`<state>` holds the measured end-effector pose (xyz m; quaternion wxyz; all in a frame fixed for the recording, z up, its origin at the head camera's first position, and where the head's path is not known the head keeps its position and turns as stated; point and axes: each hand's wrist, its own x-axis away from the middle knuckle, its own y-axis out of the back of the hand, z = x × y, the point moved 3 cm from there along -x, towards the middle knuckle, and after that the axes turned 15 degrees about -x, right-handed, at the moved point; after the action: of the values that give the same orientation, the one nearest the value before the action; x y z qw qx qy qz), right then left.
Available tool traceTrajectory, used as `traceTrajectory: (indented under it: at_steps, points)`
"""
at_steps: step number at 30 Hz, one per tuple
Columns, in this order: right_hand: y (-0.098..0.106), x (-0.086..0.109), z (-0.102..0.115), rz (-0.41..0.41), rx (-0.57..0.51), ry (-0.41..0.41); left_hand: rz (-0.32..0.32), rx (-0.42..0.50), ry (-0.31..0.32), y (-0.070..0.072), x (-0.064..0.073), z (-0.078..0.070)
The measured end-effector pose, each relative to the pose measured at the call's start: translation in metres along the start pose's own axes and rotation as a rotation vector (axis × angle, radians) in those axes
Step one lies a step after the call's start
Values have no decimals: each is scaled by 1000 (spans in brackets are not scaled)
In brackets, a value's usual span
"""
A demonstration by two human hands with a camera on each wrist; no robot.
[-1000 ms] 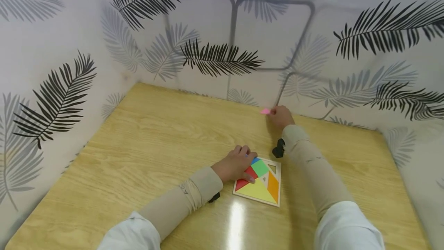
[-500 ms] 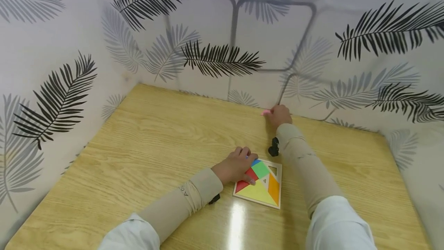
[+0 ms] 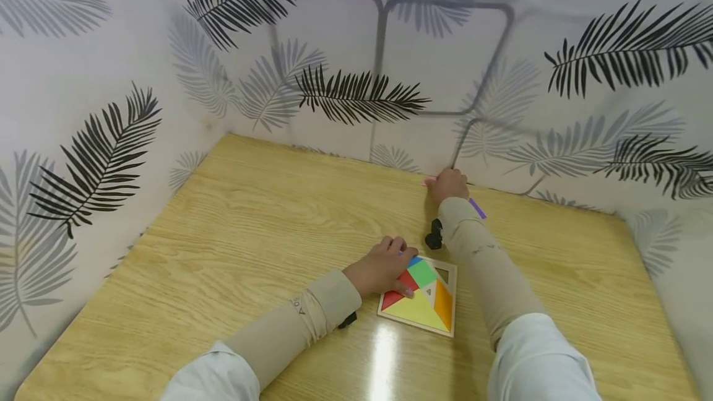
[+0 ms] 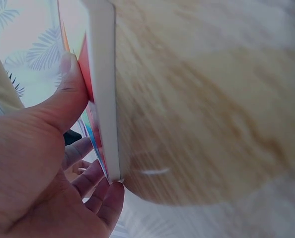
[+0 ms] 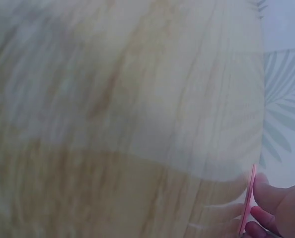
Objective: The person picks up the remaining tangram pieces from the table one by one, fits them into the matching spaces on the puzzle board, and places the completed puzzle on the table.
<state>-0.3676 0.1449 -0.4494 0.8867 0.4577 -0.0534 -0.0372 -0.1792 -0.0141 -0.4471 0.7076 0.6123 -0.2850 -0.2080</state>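
Clamps the tangram board (image 4: 105, 74) in the left hand (image 3: 381, 268), low and right of centre in the head frame; touches a pink piece (image 5: 247, 201), just right of centre, with the well-apart right hand (image 3: 448, 185), impossible to tell whether pinching. Likely handles light, stiff and slick, best held by the piece's edges and the board's rim. Shows vacant slots (image 3: 442, 275) and a purple piece (image 3: 477, 208) beside the right sleeve (image 3: 496, 262) only from the head; reveals the board's thickness from the left wrist, the pink edge from the right.
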Motion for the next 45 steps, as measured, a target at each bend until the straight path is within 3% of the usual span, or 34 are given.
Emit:
traceTrajectory:
  at_steps: [5, 14, 24, 34, 45]
  points:
    - [2, 4, -2, -8, 6, 10, 15, 35, 5, 0, 1, -1]
    - [2, 1, -10, 36, -11, 35, 14, 8, 7, -2, 0, 0]
    - [-5, -9, -35, 72, -166, 148, 30, 22, 7, -5, -3, -1]
    - [13, 1, -36, 75, -278, 270, 14, 12, 12, -1, -3, 0]
    - [32, 12, -50, 204, -468, 148, 25, 36, 11, -3, -4, -1]
